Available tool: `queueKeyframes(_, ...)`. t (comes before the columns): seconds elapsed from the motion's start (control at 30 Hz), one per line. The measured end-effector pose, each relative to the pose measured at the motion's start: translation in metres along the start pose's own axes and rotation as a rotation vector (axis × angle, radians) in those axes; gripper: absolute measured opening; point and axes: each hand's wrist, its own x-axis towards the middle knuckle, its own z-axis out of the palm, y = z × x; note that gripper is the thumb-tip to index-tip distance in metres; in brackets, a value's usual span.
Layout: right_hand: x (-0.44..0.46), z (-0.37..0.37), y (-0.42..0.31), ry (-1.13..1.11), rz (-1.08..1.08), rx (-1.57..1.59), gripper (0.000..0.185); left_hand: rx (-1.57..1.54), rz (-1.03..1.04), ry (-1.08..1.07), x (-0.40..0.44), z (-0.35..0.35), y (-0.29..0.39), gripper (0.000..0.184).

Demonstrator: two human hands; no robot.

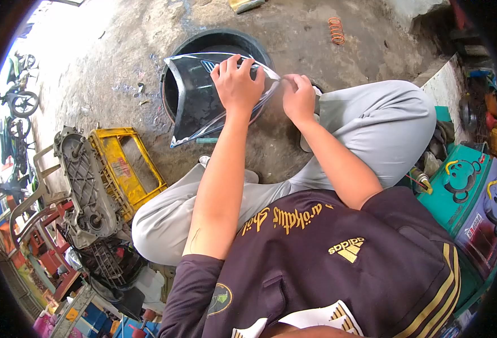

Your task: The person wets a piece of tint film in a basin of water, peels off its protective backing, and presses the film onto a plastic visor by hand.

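Observation:
A glossy black panel (195, 98) with white and blue striped edging, like a motorcycle body panel, lies across a round black basin (262, 50) on the floor. My left hand (239, 84) rests over the panel's upper right part, its fingers bent down onto the striped edge and its thumb toward the right. Close beside it, my right hand (299, 100) has thumb and fingers pinched at the panel's white pointed tip (274, 74). The fingertips of the right hand are partly hidden. A short green stick-like piece (207, 140) shows beneath the panel's lower edge.
An orange coil spring (336, 31) lies on the concrete floor. To the left are a yellow plastic crate (125, 169) and a grey metal engine casing (91, 186). A teal box (457, 174) stands at my right. My bent legs (378, 121) flank the work.

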Motion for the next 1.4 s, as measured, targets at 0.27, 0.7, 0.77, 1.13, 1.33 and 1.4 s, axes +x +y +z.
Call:
queueKeyframes(0.27, -0.0053, -0.0014, 0.0001, -0.018, 0.035, -0.047, 0.01, -0.054, -0.004, 0.016, 0.0005, 0.0022, -0.0006, 0.027)
queueKeyframes(0.7, -0.002, -0.0014, 0.0034, -0.037, 0.045, -0.067, 0.012, -0.043, -0.003, -0.004, 0.0019, 0.0007, -0.0002, 0.028)
queueKeyframes(0.77, -0.0009, 0.0005, 0.0051, -0.02, 0.055, -0.032, 0.012, 0.0, -0.008, -0.012, -0.0001, 0.0007, -0.0006, 0.028)
queueKeyframes(1.13, -0.003, -0.0001, 0.0002, -0.004, -0.001, -0.01, 0.011, -0.01, -0.005, -0.004, 0.0, 0.0007, -0.0017, 0.027)
queueKeyframes(1.33, -0.003, 0.0, 0.005, 0.015, -0.064, -0.036, 0.011, -0.007, -0.005, -0.006, -0.0001, 0.0, 0.0006, 0.026)
queueKeyframes(1.4, -0.0065, -0.0017, 0.0035, -0.022, -0.037, -0.067, 0.01, -0.011, -0.008, 0.004, 0.0011, 0.0001, -0.0018, 0.026)
